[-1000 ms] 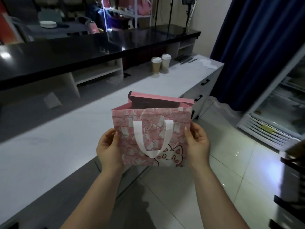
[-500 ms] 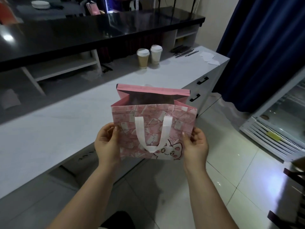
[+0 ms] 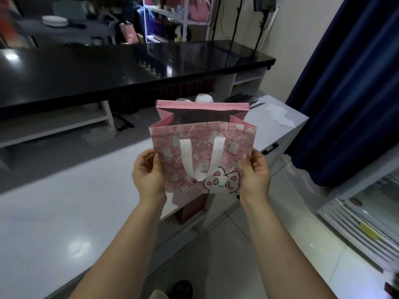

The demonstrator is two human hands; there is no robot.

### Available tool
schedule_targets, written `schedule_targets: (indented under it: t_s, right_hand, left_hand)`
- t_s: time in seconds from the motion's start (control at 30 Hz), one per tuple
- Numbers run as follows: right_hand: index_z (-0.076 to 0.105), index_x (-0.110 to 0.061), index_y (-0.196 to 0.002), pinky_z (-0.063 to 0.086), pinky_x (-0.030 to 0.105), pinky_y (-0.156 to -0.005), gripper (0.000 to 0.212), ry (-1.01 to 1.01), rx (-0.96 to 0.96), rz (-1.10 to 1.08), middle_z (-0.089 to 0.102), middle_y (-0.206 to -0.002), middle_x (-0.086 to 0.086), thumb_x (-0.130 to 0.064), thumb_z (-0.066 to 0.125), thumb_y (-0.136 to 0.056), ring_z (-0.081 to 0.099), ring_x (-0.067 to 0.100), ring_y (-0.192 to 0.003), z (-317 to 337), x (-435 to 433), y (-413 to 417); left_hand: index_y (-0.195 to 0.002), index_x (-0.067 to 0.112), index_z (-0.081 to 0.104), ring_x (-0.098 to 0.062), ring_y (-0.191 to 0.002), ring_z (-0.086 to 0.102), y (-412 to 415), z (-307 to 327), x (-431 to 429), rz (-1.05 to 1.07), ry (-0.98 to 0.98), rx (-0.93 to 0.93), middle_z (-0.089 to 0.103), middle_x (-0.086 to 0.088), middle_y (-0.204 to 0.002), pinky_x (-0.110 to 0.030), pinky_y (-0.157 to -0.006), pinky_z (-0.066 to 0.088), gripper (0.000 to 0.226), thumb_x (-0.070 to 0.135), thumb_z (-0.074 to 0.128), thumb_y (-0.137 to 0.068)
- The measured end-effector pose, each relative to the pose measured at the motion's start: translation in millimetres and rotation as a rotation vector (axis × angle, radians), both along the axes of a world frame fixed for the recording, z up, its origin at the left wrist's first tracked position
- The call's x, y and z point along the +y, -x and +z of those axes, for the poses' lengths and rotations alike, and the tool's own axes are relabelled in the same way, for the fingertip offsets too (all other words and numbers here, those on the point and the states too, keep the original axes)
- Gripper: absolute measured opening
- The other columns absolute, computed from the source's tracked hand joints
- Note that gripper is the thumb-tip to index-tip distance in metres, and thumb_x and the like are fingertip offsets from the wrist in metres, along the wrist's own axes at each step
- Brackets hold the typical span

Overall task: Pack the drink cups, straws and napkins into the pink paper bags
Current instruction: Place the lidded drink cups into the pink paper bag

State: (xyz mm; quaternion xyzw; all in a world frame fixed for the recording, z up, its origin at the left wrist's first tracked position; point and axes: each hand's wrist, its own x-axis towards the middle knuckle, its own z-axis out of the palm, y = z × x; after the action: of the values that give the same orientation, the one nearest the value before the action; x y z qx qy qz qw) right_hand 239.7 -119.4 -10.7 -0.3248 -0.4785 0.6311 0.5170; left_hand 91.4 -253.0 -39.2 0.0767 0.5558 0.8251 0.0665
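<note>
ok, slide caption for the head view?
Open pink paper bag held upright by left hand and right hand at the white counter.

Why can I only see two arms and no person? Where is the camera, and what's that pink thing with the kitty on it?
The camera sits on the person's head and looks forward and down, so you see only their own arms. There is no machine here, just two bare hands. The left hand and the right hand each grip one side of a pink paper bag, thumbs on the front. The bag is held up in the air with its top open, and its white handle hangs down beside the kitty drawing. Below and behind it is a long white counter. At the far end, two white cup lids peek over the bag's top edge, and some white napkins lie near the corner. The bag's inside looks dark, so I cannot tell what is in it.
</note>
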Motion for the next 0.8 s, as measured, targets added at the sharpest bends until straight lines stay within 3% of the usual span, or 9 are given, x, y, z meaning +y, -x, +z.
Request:
schedule_targets:
  t_s: [0.2,0.37,0.5,0.63,0.73,0.8]
  right_hand:
    - [0.064,-0.021,-0.101,0.056,0.024,-0.07,0.013,-0.015,-0.005,0.056,0.073,-0.095,-0.005,-0.01,0.059,-0.095,0.07,0.013,-0.09,1,87,67]
    - [0.063,-0.021,-0.102,0.056,0.027,-0.069,0.012,0.065,-0.023,0.182,0.073,-0.099,-0.002,-0.012,0.057,-0.096,0.069,0.017,-0.093,-20,127,97]
    - [0.062,-0.018,-0.101,0.056,0.025,-0.067,0.011,0.08,-0.032,0.354,0.073,-0.093,-0.005,-0.01,0.058,-0.095,0.069,0.013,-0.087,-31,163,113]
    - [0.062,-0.017,-0.099,0.055,0.025,-0.072,0.016,0.083,-0.066,0.476,0.071,-0.093,-0.004,-0.003,0.056,-0.094,0.067,0.015,-0.089,-43,202,119]
    - [0.063,-0.016,-0.101,0.054,0.031,-0.08,0.022,0.063,-0.12,0.589,0.068,-0.098,0.002,0.003,0.054,-0.091,0.062,0.021,-0.096,-46,229,116]
    - [0.064,-0.021,-0.101,0.054,0.028,-0.078,0.034,0.023,-0.127,0.664,0.068,-0.1,-0.001,0.007,0.053,-0.087,0.063,0.019,-0.098,-42,244,113]
  left_hand:
    - [-0.093,0.024,0.064,-0.014,-0.086,0.059,59,1,68,0.033,0.006,0.02,0.064,0.0,-0.09,-0.028,-0.079,0.052,0.022,0.004,0.058,-0.094]
    - [-0.081,0.032,0.066,-0.006,-0.075,0.058,69,-13,91,0.112,0.017,-0.032,0.065,0.013,-0.078,-0.02,-0.064,0.048,0.031,0.003,0.056,-0.087]
    - [-0.084,0.021,0.061,-0.007,-0.072,0.055,65,-22,108,0.239,0.045,-0.038,0.062,0.01,-0.078,-0.02,-0.06,0.046,0.024,0.01,0.043,-0.073]
    - [-0.093,0.023,0.062,-0.007,-0.082,0.062,38,-30,129,0.324,0.135,0.0,0.066,0.01,-0.088,-0.02,-0.068,0.053,0.021,0.012,0.05,-0.08]
    - [-0.1,0.032,0.06,-0.006,-0.092,0.064,13,-30,143,0.349,0.247,0.005,0.067,0.013,-0.097,-0.016,-0.068,0.054,0.035,0.002,0.059,-0.083]
    - [-0.103,0.043,0.057,-0.001,-0.098,0.062,-2,-28,150,0.391,0.334,0.013,0.066,0.02,-0.102,-0.012,-0.069,0.053,0.044,0.004,0.065,-0.085]
